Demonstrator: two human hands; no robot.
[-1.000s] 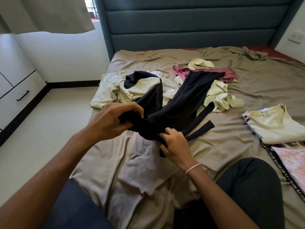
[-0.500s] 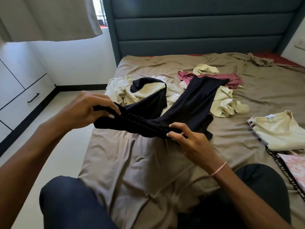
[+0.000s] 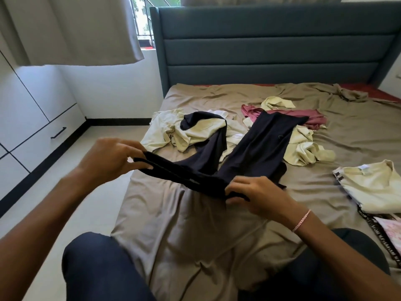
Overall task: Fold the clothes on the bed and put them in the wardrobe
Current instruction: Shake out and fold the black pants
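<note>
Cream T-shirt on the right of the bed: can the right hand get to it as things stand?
Probably yes, once freed. The right hand pinches the waistband of the black trousers, so it must let go first. Only bare bedsheet lies between it and the cream T-shirt.

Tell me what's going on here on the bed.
A person at the foot of the bed is holding black trousers stretched by the waistband. The left hand pinches one end and the right hand pinches the other. The trouser legs trail over a heap of unfolded cream clothes and a maroon top. A cream T-shirt lies flat on the right.
</note>
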